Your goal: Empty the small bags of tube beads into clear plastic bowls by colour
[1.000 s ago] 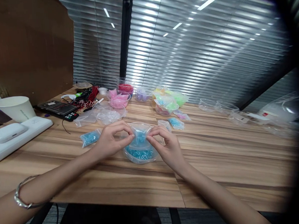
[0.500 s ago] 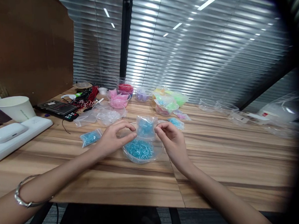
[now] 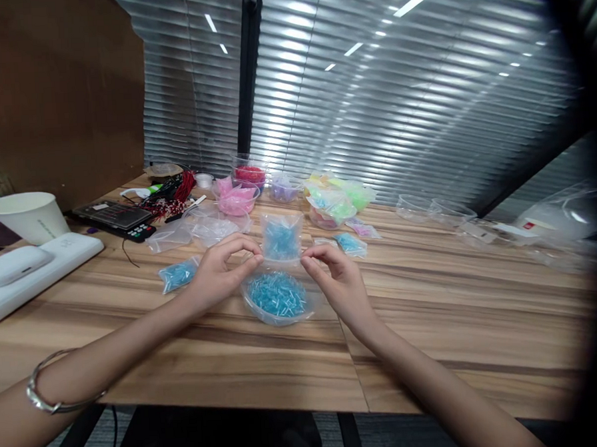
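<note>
Between my hands hangs a clear plastic bag [image 3: 282,238] with small blue tube-like pieces inside. My left hand [image 3: 225,267] pinches its lower left corner between thumb and forefinger. On the other side, my right hand [image 3: 338,275] pinches the lower right corner the same way. Just below the bag stands a clear round bowl [image 3: 278,320], holding a heap of loose blue pieces [image 3: 279,294]. A second bag of blue pieces [image 3: 178,275] lies on the table left of my left hand. Another small blue bag [image 3: 350,243] lies behind my right hand.
Behind stand bowls with pink bags [image 3: 238,198], red pieces [image 3: 250,175] and yellow-green bags [image 3: 332,202]. Clear bowls [image 3: 451,212] stand at the back right. A white paper cup [image 3: 32,217], a white charging pad [image 3: 70,252] and a black remote [image 3: 141,232] are at left.
The bag has shifted slightly left and turned flatter toward me. My left hand has closed on its left corner, and my right hand has moved a little left with it.
</note>
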`<state>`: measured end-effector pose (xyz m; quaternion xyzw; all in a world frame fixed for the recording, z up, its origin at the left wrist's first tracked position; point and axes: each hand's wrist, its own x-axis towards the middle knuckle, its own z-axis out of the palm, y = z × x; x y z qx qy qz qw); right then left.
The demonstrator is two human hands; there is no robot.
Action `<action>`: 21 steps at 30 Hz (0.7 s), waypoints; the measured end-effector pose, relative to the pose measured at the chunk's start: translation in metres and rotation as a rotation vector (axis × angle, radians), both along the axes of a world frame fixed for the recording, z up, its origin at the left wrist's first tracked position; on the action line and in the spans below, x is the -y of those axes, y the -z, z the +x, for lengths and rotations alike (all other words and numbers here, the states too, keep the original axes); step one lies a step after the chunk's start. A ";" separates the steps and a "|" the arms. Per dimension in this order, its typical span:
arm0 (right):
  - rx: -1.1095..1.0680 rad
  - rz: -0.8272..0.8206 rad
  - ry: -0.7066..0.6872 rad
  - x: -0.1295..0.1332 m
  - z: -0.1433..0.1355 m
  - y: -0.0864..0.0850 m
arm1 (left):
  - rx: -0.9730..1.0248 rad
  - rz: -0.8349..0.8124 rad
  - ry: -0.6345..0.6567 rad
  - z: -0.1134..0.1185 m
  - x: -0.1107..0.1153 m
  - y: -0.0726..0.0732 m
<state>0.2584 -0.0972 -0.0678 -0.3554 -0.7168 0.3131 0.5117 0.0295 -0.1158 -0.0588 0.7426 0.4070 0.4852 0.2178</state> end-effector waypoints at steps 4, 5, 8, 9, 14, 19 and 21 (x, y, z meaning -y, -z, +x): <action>0.031 0.038 0.001 -0.001 0.002 -0.001 | 0.008 0.001 0.013 0.000 -0.001 0.001; 0.034 0.046 0.000 -0.001 0.002 -0.002 | 0.008 0.005 0.018 0.000 -0.002 0.001; 0.039 0.058 -0.001 -0.001 0.002 -0.004 | 0.014 0.020 0.031 -0.001 -0.003 0.002; 0.041 0.058 -0.001 -0.001 0.003 -0.004 | 0.019 0.025 0.031 -0.001 -0.003 0.002; 0.048 0.048 -0.021 0.000 0.002 -0.003 | 0.041 0.034 0.035 -0.002 -0.003 0.004; 0.061 0.049 -0.023 0.000 0.001 -0.002 | 0.045 0.039 0.036 -0.002 -0.002 0.006; 0.070 0.052 -0.024 0.000 0.001 -0.001 | 0.044 0.041 0.034 -0.002 -0.002 0.005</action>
